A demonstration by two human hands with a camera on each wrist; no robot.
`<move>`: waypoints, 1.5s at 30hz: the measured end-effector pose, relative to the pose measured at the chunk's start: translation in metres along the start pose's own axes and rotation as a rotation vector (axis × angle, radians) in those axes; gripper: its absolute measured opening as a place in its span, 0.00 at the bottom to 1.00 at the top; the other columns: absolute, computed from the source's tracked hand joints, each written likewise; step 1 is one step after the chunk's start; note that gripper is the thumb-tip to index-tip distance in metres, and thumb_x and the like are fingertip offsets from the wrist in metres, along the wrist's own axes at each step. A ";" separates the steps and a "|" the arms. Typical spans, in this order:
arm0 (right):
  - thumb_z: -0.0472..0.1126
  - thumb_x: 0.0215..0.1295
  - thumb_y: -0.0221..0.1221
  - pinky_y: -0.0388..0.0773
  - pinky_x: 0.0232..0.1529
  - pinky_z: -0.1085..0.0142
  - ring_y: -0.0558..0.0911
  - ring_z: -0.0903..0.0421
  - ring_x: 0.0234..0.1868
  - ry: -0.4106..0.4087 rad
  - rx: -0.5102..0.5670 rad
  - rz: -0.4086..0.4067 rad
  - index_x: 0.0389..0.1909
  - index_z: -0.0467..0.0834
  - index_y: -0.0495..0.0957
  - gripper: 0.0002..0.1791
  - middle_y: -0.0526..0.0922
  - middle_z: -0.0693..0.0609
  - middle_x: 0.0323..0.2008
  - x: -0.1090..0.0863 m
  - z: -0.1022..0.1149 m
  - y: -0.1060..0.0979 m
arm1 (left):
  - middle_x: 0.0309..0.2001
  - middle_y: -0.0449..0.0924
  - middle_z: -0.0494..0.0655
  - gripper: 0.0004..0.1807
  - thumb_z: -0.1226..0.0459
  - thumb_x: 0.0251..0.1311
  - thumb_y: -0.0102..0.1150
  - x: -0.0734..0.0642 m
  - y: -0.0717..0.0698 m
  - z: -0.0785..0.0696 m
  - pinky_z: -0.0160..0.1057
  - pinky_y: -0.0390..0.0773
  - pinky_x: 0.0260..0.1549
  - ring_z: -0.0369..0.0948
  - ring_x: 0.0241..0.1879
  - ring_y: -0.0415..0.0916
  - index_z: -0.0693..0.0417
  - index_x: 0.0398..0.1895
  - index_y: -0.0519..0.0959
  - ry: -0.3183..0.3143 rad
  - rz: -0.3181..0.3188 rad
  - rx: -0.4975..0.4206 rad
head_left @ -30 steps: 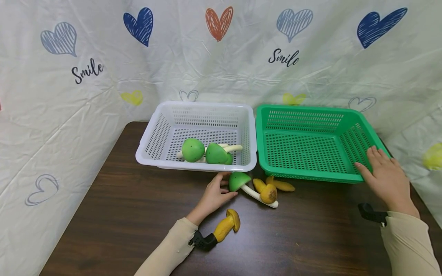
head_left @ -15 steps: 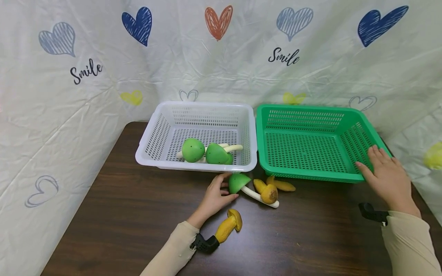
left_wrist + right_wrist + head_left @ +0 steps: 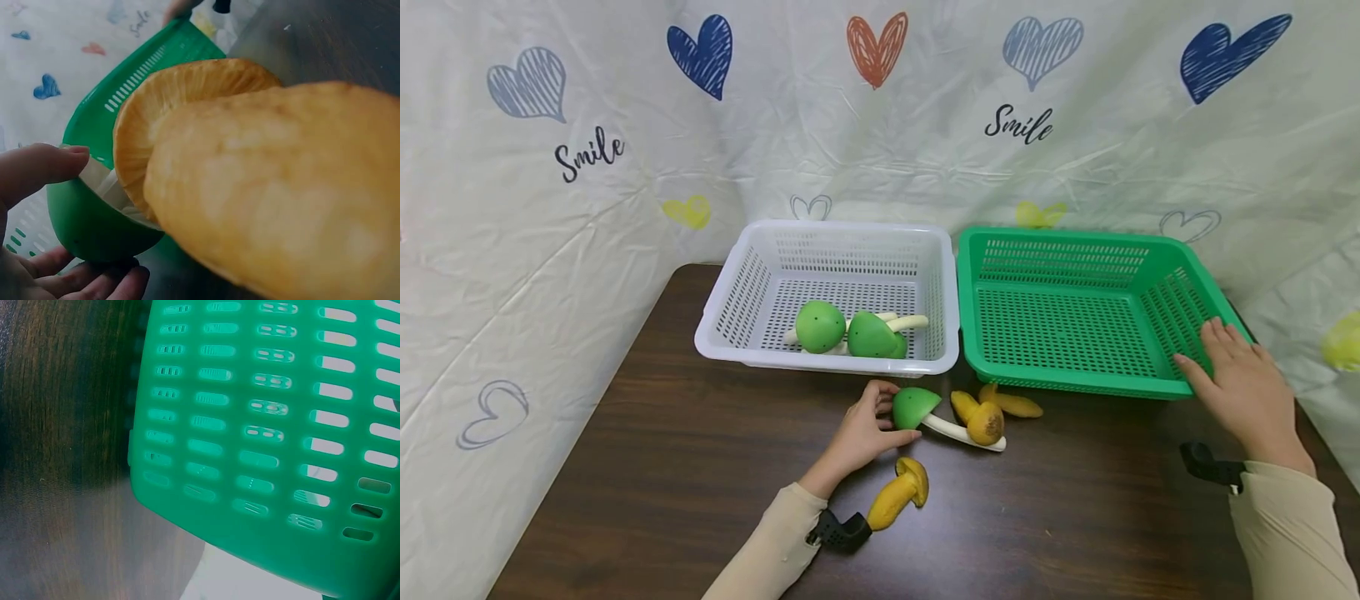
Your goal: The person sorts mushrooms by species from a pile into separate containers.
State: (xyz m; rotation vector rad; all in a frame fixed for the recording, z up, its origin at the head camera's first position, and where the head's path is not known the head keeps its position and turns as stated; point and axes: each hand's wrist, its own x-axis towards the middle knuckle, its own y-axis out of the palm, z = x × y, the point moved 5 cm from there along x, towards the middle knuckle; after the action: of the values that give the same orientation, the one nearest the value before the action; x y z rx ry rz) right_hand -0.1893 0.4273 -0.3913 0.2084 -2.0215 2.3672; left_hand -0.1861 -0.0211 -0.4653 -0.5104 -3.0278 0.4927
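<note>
My left hand (image 3: 861, 433) holds a green-capped mushroom (image 3: 914, 408) by its cap, just in front of the white basket (image 3: 835, 364). In the left wrist view the thumb lies on the rim of the green cap (image 3: 94, 219) and the fingers curl round its other side. Its white stem points right, under a yellow mushroom (image 3: 985, 422). Near the left wrist lies another yellow mushroom (image 3: 897, 495), large in the left wrist view. My right hand (image 3: 1247, 392) rests on the right rim of the green basket (image 3: 1075, 382), fingers fairly straight.
Several green-capped mushrooms (image 3: 820, 327) lie inside the white basket. A third yellow piece (image 3: 1017, 406) lies by the green basket's front wall. Both baskets stand side by side at the back of the dark wooden table (image 3: 700, 467), before a printed cloth (image 3: 625, 208).
The left hand and the green cap have shifted slightly toward me, away from the white basket. The right hand stays on the green basket's rim.
</note>
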 end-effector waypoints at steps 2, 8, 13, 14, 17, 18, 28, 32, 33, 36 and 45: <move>0.56 0.75 0.37 0.27 0.68 0.46 0.36 0.38 0.71 0.000 0.002 -0.001 0.68 0.24 0.40 0.41 0.39 0.28 0.69 0.000 0.000 0.000 | 0.53 0.73 0.60 0.34 0.63 0.46 0.73 -0.002 -0.002 -0.003 0.44 0.79 0.43 0.52 0.48 0.77 0.59 0.55 0.66 0.001 -0.004 -0.019; 0.52 0.75 0.39 0.30 0.68 0.45 0.38 0.39 0.72 -0.034 0.033 -0.013 0.69 0.25 0.43 0.38 0.43 0.27 0.69 0.003 0.001 -0.002 | 0.51 0.75 0.57 0.33 0.64 0.45 0.73 -0.005 -0.010 -0.012 0.45 0.78 0.45 0.49 0.47 0.76 0.58 0.54 0.66 0.023 -0.028 -0.070; 0.53 0.75 0.39 0.30 0.68 0.44 0.37 0.40 0.72 -0.034 0.028 -0.010 0.68 0.24 0.43 0.38 0.42 0.28 0.69 0.003 -0.001 -0.001 | 0.49 0.76 0.55 0.34 0.63 0.43 0.75 -0.008 -0.010 -0.019 0.44 0.79 0.44 0.47 0.46 0.77 0.56 0.52 0.66 0.044 0.006 -0.054; 0.53 0.75 0.39 0.30 0.68 0.44 0.37 0.40 0.72 -0.034 0.028 -0.010 0.68 0.24 0.43 0.38 0.42 0.27 0.69 0.003 -0.001 -0.001 | 0.49 0.76 0.54 0.34 0.63 0.43 0.75 -0.009 -0.010 -0.020 0.44 0.79 0.44 0.47 0.45 0.77 0.55 0.52 0.66 0.050 0.014 -0.044; 0.53 0.75 0.38 0.30 0.68 0.44 0.37 0.40 0.72 -0.032 0.025 -0.006 0.68 0.24 0.43 0.39 0.41 0.27 0.69 0.003 -0.001 -0.001 | 0.49 0.76 0.53 0.35 0.63 0.41 0.77 -0.012 -0.009 -0.027 0.43 0.79 0.44 0.46 0.45 0.77 0.55 0.52 0.66 0.086 0.028 -0.022; 0.53 0.75 0.38 0.30 0.68 0.44 0.37 0.39 0.72 -0.031 0.025 -0.006 0.68 0.24 0.43 0.39 0.41 0.28 0.69 0.004 -0.001 -0.002 | 0.49 0.76 0.52 0.35 0.63 0.41 0.77 -0.013 -0.010 -0.029 0.44 0.79 0.44 0.45 0.46 0.77 0.56 0.52 0.66 0.102 0.029 -0.018; 0.53 0.75 0.38 0.31 0.68 0.43 0.38 0.38 0.71 -0.029 0.009 0.005 0.67 0.23 0.44 0.39 0.42 0.26 0.68 0.007 0.003 -0.002 | 0.53 0.74 0.46 0.37 0.67 0.36 0.79 -0.017 -0.014 -0.049 0.46 0.79 0.44 0.41 0.48 0.75 0.54 0.52 0.67 0.222 0.028 -0.001; 0.53 0.75 0.38 0.31 0.68 0.43 0.39 0.37 0.71 -0.026 0.015 0.005 0.67 0.22 0.45 0.38 0.43 0.26 0.68 0.006 0.003 -0.002 | 0.53 0.75 0.48 0.37 0.68 0.36 0.78 -0.019 -0.017 -0.053 0.48 0.78 0.45 0.43 0.47 0.75 0.56 0.51 0.68 0.218 0.016 -0.034; 0.53 0.75 0.38 0.31 0.68 0.43 0.38 0.38 0.71 -0.026 0.015 0.006 0.67 0.23 0.45 0.39 0.43 0.26 0.68 0.005 0.003 -0.002 | 0.53 0.75 0.49 0.37 0.68 0.36 0.78 -0.019 -0.018 -0.054 0.48 0.78 0.45 0.44 0.47 0.76 0.56 0.51 0.68 0.216 0.013 -0.048; 0.53 0.75 0.38 0.30 0.68 0.44 0.37 0.38 0.71 -0.026 0.020 0.011 0.67 0.23 0.43 0.39 0.42 0.27 0.68 0.003 0.001 -0.002 | 0.52 0.75 0.51 0.37 0.69 0.36 0.78 -0.020 -0.021 -0.056 0.45 0.78 0.45 0.45 0.48 0.76 0.57 0.51 0.68 0.210 0.003 -0.087; 0.54 0.75 0.37 0.28 0.68 0.45 0.36 0.39 0.72 -0.011 0.014 0.008 0.68 0.23 0.43 0.39 0.41 0.27 0.68 0.000 -0.001 0.000 | 0.53 0.73 0.53 0.37 0.72 0.35 0.77 -0.021 -0.028 -0.060 0.39 0.77 0.47 0.45 0.50 0.74 0.58 0.52 0.68 0.214 -0.027 -0.146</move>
State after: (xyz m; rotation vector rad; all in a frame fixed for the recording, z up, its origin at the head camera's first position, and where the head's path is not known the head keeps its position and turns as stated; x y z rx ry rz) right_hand -0.1890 0.4281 -0.3912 0.2134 -2.0150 2.3909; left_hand -0.1702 -0.0347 -0.3986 -0.4931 -2.8729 0.2009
